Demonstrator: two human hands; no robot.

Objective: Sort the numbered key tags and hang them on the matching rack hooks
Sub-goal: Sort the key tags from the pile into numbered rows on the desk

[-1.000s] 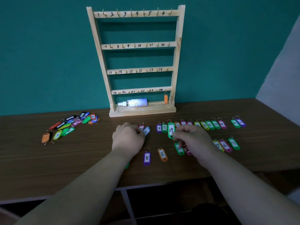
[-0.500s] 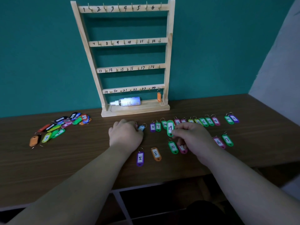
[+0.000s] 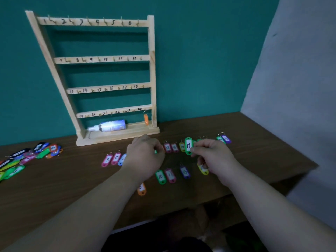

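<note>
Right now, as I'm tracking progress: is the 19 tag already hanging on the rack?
No, the green 19 tag is pinched in the right hand, and hook 19 on the rack is bare.

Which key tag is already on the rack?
The orange tag, hanging at hook 24 on the bottom rail; every other tag is off the rack.

Left hand [image 3: 145, 157] curled, palm down; right hand [image 3: 215, 156] fingers [image 3: 199, 151] pinch green tag [image 3: 188, 146].
</note>
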